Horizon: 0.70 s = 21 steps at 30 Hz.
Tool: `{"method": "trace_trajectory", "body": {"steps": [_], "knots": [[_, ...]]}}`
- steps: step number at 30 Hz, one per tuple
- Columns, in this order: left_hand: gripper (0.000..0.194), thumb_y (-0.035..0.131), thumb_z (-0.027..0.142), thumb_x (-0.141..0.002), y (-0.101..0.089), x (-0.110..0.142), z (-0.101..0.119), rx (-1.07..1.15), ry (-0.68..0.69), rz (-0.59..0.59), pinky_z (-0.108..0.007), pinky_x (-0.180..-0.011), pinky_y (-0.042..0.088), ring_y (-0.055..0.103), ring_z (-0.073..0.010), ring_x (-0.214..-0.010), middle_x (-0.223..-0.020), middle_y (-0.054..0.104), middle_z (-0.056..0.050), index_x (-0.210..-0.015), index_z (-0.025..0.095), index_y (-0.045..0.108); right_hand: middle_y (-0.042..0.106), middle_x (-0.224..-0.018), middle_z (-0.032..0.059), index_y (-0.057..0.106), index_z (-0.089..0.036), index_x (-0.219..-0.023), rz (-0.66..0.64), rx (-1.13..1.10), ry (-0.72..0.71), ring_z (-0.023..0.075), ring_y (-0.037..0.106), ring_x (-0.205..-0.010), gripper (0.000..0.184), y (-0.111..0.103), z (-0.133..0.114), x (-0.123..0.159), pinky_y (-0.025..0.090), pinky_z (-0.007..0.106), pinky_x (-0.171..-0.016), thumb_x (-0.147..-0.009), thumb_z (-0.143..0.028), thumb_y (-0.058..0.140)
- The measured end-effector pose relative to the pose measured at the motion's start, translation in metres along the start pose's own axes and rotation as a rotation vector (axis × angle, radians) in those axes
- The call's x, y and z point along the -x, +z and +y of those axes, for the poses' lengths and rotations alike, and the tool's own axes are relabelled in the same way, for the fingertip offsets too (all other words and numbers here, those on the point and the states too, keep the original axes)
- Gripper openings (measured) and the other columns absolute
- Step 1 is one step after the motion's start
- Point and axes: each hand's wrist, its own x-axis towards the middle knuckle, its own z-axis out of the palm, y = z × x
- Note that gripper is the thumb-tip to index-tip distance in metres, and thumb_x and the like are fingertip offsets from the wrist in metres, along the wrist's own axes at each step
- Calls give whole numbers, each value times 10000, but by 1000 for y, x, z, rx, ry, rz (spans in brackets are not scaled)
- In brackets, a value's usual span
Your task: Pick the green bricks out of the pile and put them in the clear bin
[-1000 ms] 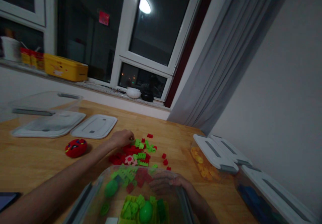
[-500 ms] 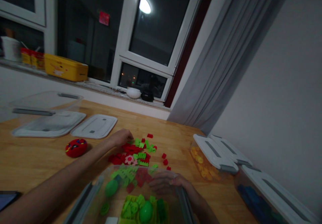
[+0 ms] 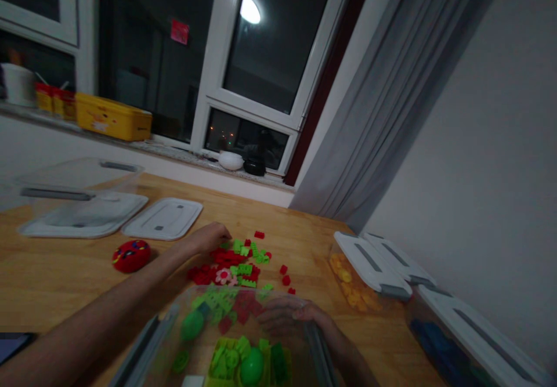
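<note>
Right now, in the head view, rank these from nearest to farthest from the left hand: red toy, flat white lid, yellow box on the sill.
From the left hand:
1. Flat white lid, just left, on the table.
2. Red toy, farther left, nearer the camera.
3. Yellow box, far left, up on the windowsill.

The bricks (image 3: 235,262) being touched on the tabletop (image 3: 65,277) are showing red and bright green, with one pink flower piece (image 3: 224,275) among them. The tabletop is showing as warm honey-coloured wood with grain lines. A clear box (image 3: 217,340) is being filled with green pieces. A red oval toy (image 3: 131,255) is marked with dark and yellow spots. Two white lids (image 3: 163,219) with grey tabs are lying near a clear tub (image 3: 73,187). Yellow pieces are showing through another clear box (image 3: 352,288). A yellow tin (image 3: 113,117) is standing on the sill, and the curtain (image 3: 391,102) is hanging grey.
</note>
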Motion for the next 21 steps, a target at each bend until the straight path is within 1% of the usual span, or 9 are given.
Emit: {"method": "trace_trajectory", "body": {"steps": [3, 6, 9, 12, 17, 21], "knots": [[290, 555, 189, -898, 0, 1, 0, 5, -7, -9, -310, -738, 463, 741, -237, -814, -938, 871, -112, -833, 215, 837, 786, -1352, 191, 791, -125, -1306, 32, -8, -6, 341, 736, -1254, 553, 9, -10, 3, 434, 542, -1191, -834, -383, 662], [283, 567, 201, -907, 2, 1, 0, 13, -10, -16, -306, -736, 464, 737, -231, -790, -921, 869, -110, -801, 215, 829, 809, -1312, 158, 819, -154, -1262, 39, -20, -27, 324, 746, -1225, 507, 13, -13, 4, 419, 537, -1216, -822, -356, 670], [287, 568, 205, -908, 3, 2, 0, 22, -11, -12, -301, -755, 473, 740, -228, -785, -930, 871, -108, -797, 216, 832, 813, -1307, 147, 820, -164, -1264, 34, -34, -30, 311, 749, -1209, 514, 12, -11, 3, 415, 531, -1222, -807, -348, 673], [300, 557, 211, -912, 3, 2, 2, 28, -17, -11, -299, -751, 473, 740, -226, -787, -929, 872, -100, -847, 221, 849, 810, -1315, 145, 815, -165, -1279, 32, -43, -14, 313, 746, -1222, 532, 11, -11, 3, 410, 535, -1228, -806, -355, 664], [334, 542, 255, -929, 1, 4, 6, 23, -24, -28, -310, -717, 465, 713, -227, -729, -819, 849, -98, -801, 213, 848, 819, -1295, 142, 828, -175, -1255, 57, -1, -17, 309, 752, -1204, 513, 15, -16, 4, 424, 529, -1217, -797, -358, 686], [349, 540, 285, -937, 1, 5, 8, 31, -26, -26, -315, -750, 479, 716, -228, -753, -849, 859, -108, -812, 215, 857, 813, -1308, 150, 817, -161, -1276, 35, -22, -17, 325, 745, -1225, 525, 13, -14, 2, 424, 544, -1217, -810, -357, 676]]}}
